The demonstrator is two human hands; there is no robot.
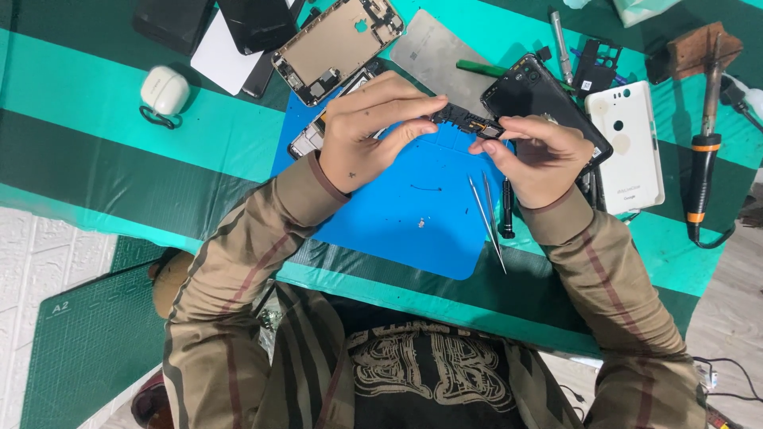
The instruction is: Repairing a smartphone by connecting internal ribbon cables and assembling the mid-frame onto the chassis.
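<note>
Black circuit strip (469, 121) pinched between left hand (362, 131), right hand (540, 155) fingers.

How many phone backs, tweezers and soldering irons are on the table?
Phone back covers: 2, black and white
Tweezers: 1
Soldering irons: 1
Total: 4

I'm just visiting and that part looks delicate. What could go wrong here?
Both hands, left hand and right hand, pinch the small black board above the blue mat; it might bend or drop. The loose tiny screw could get lost. The tweezers lie close to the right wrist and might be knocked.
</note>
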